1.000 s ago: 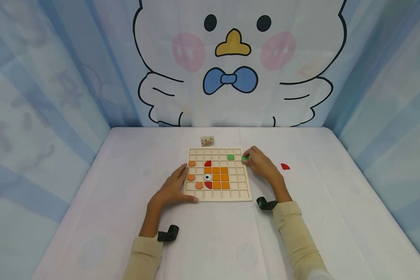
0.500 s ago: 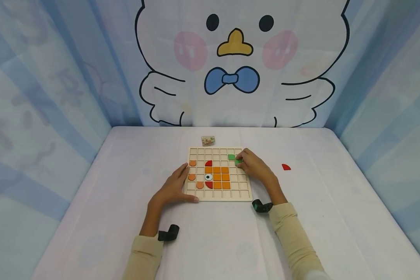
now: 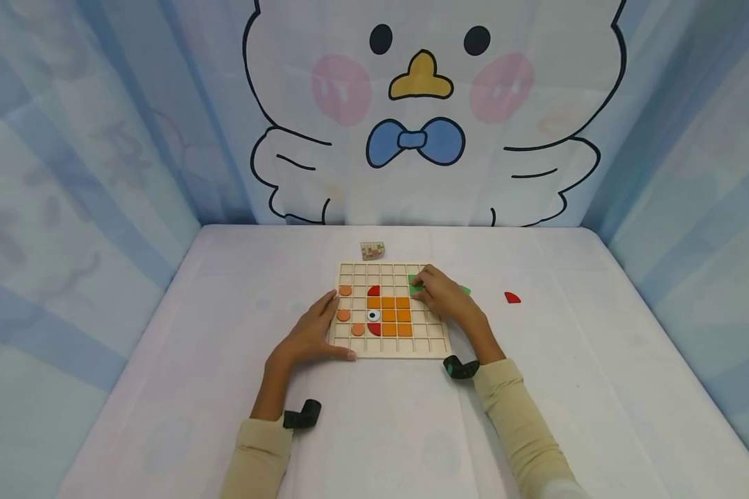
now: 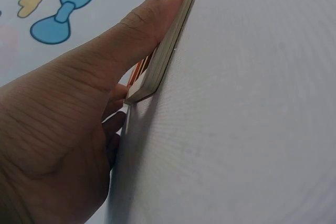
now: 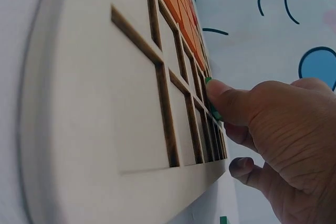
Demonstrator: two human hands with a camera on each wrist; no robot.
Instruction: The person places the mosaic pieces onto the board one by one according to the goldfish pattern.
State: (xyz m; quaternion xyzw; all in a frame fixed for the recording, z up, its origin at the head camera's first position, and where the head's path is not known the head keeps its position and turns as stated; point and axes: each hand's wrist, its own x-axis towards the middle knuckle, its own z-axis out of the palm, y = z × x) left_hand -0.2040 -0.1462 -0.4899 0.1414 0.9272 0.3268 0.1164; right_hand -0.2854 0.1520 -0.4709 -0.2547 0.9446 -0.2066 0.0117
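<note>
My left hand (image 3: 312, 329) grips the near left corner of the wooden grid board (image 3: 390, 345), thumb along the near edge and fingers at the left side. Over the board's upper right part, my right hand (image 3: 446, 296) pinches a green tile (image 3: 415, 290) between thumb and fingers. That tile is right below another green tile (image 3: 412, 279), partly covered by the fingers. The right wrist view shows the pinched green tile (image 5: 214, 106) at the grid. Orange square tiles (image 3: 388, 315), a round eye tile (image 3: 373, 315), red quarter-round tiles (image 3: 374, 291) and orange discs (image 3: 344, 315) sit in cells.
A further green piece (image 3: 465, 290) shows just right of my right hand, partly hidden. Farther right lies a loose red quarter-round tile (image 3: 512, 297). A small patterned item (image 3: 372, 250) stands behind the board on the white-covered table (image 3: 374, 430). Printed curtains enclose the table's back and sides.
My right hand has moved left, carrying the green tile from the board's right edge to below the other green tile. A green piece right of the board has come into sight. My left hand stays put.
</note>
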